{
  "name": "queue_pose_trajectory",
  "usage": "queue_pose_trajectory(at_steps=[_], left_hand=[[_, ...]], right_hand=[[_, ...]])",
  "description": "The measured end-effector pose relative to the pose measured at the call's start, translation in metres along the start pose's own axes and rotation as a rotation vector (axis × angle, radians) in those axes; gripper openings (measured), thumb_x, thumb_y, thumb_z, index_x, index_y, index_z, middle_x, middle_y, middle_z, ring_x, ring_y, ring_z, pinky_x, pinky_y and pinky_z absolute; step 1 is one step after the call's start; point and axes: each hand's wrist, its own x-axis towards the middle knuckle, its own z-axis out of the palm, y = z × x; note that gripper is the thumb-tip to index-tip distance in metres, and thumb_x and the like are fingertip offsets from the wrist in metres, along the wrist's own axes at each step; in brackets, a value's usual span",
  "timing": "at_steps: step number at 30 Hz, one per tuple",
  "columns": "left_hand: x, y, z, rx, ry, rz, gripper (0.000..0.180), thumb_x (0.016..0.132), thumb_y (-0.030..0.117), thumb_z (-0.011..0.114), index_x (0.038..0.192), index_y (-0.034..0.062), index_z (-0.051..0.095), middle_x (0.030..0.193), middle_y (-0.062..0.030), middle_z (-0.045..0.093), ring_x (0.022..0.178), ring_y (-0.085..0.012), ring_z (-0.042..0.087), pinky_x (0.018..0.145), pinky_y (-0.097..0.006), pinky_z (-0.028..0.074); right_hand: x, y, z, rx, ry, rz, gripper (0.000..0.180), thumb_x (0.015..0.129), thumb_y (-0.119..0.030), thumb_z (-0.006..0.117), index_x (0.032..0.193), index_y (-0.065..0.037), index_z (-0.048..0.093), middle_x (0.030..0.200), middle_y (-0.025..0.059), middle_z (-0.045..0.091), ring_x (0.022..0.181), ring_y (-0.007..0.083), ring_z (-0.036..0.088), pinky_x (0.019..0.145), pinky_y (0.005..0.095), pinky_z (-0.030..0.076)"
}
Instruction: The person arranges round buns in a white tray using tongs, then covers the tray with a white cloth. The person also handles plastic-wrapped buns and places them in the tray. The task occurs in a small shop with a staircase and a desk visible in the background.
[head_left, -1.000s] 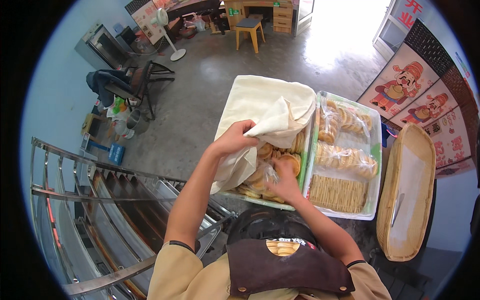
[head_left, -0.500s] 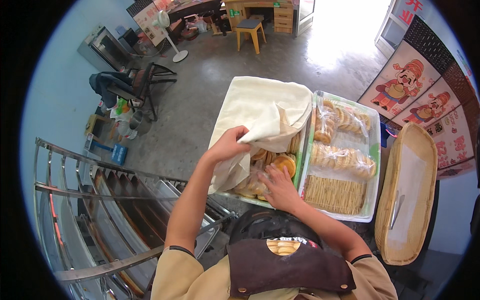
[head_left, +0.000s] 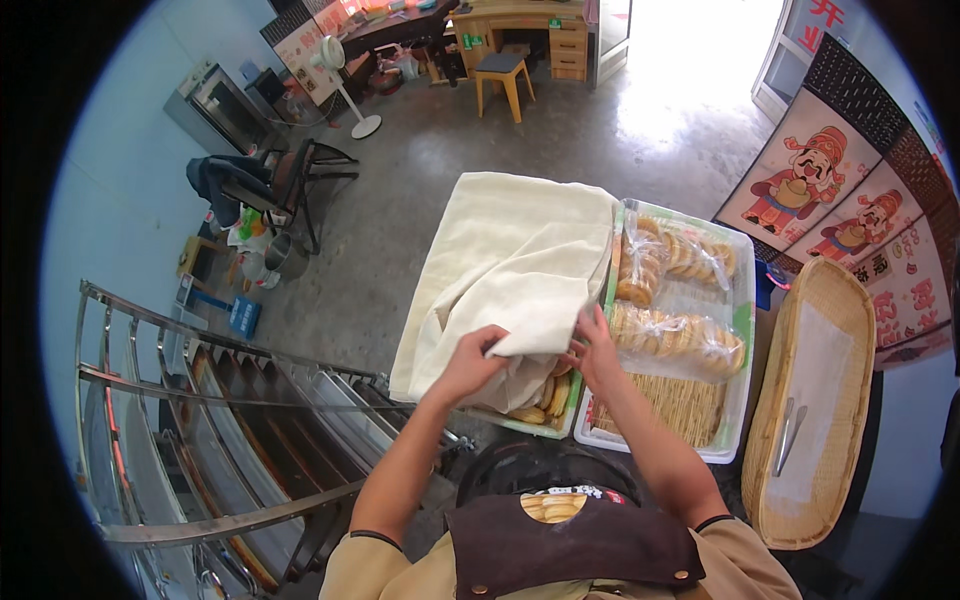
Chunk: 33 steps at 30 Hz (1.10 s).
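Note:
A cream cloth [head_left: 520, 230] lies over most of a green-edged tray [head_left: 568, 425] in front of me. My left hand [head_left: 475, 365] grips a fold of this cloth near the tray's front. Its right-hand edge is pinched by my right hand [head_left: 597, 350], beside the border between the two trays. Round flat breads [head_left: 545, 403] show beneath the lifted front part, some with clear plastic about them; the rest are hidden by the cloth. In the white tray [head_left: 742, 400] on the right lie bagged flat breads [head_left: 675, 335] and a straw mat [head_left: 672, 405].
A long wicker basket [head_left: 850, 400] with metal tongs [head_left: 792, 437] stands at the right. Metal racks with trays [head_left: 270, 430] rise at the left. Farther off are a folding chair [head_left: 290, 185], a fan [head_left: 330, 55], a stool [head_left: 502, 68] and a printed folding screen [head_left: 805, 180].
The cloth has come down over most of the breads. My right hand has left the breads and moved up and right onto the cloth's edge. My left hand has moved lower.

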Motion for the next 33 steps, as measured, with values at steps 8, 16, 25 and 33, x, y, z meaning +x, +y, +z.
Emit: queue_pose_trajectory(at_steps=[8, 16, 25, 33], left_hand=[[0.005, 0.022, -0.063, -0.305, 0.122, -0.052, 0.032, 0.100, 0.004, 0.063, 0.131, 0.0004, 0.071, 0.117, -0.0030, 0.075, 0.106, -0.0122, 0.068, 0.096, -0.032, 0.054], [0.014, 0.016, -0.063, -0.411, 0.242, -0.108, 0.032, 0.109, 0.015, 0.060, 0.137, 0.0013, 0.068, 0.122, -0.0068, 0.077, 0.107, -0.0163, 0.072, 0.094, -0.034, 0.057], [0.026, 0.038, -0.085, -0.579, 0.190, -0.169, 0.032, 0.110, 0.016, 0.060, 0.138, 0.0021, 0.064, 0.122, -0.0094, 0.077, 0.105, -0.0196, 0.074, 0.092, -0.038, 0.061], [0.004, -0.019, -0.043, -0.385, -0.108, -0.238, 0.030, 0.107, 0.011, 0.062, 0.134, -0.0003, 0.070, 0.116, -0.0075, 0.077, 0.099, -0.0155, 0.073, 0.089, -0.033, 0.059]], right_hand=[[0.020, -0.002, 0.046, -0.442, 0.146, 0.079, 0.099, 0.084, -0.020, 0.088, 0.163, -0.007, 0.030, 0.116, 0.0157, 0.071, 0.070, 0.0177, 0.067, 0.049, 0.0298, 0.045], [-0.011, 0.038, 0.039, -1.299, 0.152, -0.381, 0.068, 0.085, -0.027, 0.088, 0.144, -0.007, 0.060, 0.105, 0.0119, 0.071, 0.096, 0.0296, 0.072, 0.081, 0.0430, 0.057], [0.009, 0.070, -0.015, -0.784, 0.034, -0.325, 0.045, 0.088, -0.023, 0.086, 0.124, -0.004, 0.067, 0.094, 0.0117, 0.072, 0.084, 0.0239, 0.069, 0.078, 0.0392, 0.057], [-0.094, 0.062, -0.125, -1.244, 0.293, -0.317, 0.028, 0.099, -0.022, 0.079, 0.114, -0.001, 0.069, 0.092, 0.0082, 0.072, 0.080, 0.0150, 0.068, 0.068, 0.0318, 0.056]])
